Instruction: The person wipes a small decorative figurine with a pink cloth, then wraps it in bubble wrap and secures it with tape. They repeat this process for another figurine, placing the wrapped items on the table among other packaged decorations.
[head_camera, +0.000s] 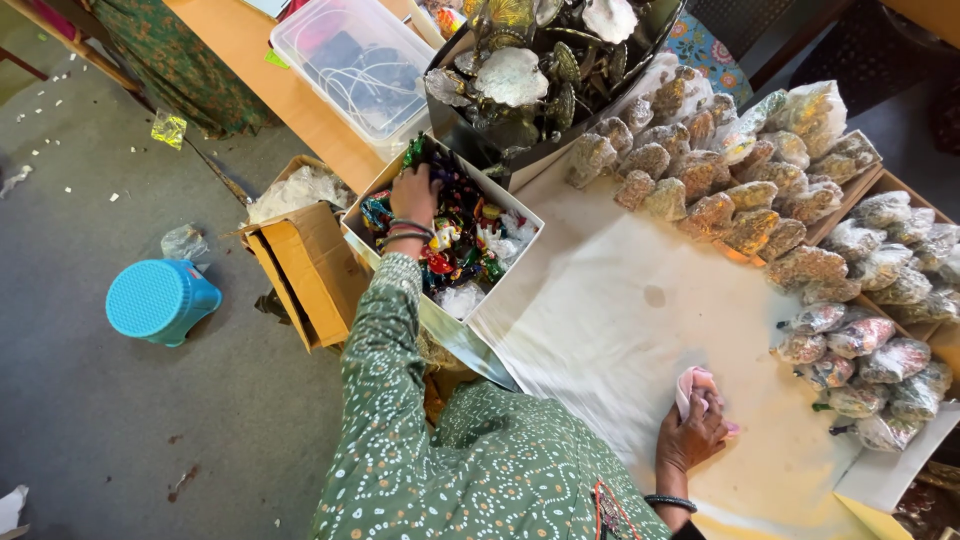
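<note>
We see the left hand (415, 193) stretched out to the left, down in a white box (520, 215) full of small bright wrapped bits (462, 240). Its fingers are buried among the bits, so we can't tell if they're spread or closed on anything. Bangles sit on that wrist, w/ a green dotted sleeve (385, 330) behind.

The right hand (692, 432) rests on the tabletop (610, 320), which is covered in white paper. Its fingers are curled around a small pink packet (692, 385), pinching it vs. the paper, near the front right of the sheet. A dark bangle is on that wrist.

Beyond the sheet, a big heap of clear filled pouches (720, 190) lies across the back & right side, some in shallow cardboard trays. A dark tray w/ metallic leaf-shaped pieces (530, 80) sits just behind the box; a clear lidded tub (350, 60) is left of it.

On the floor (90, 400): a turquoise stool (160, 298), well apart from the hands, & an open carton (305, 250) just beside the box.
</note>
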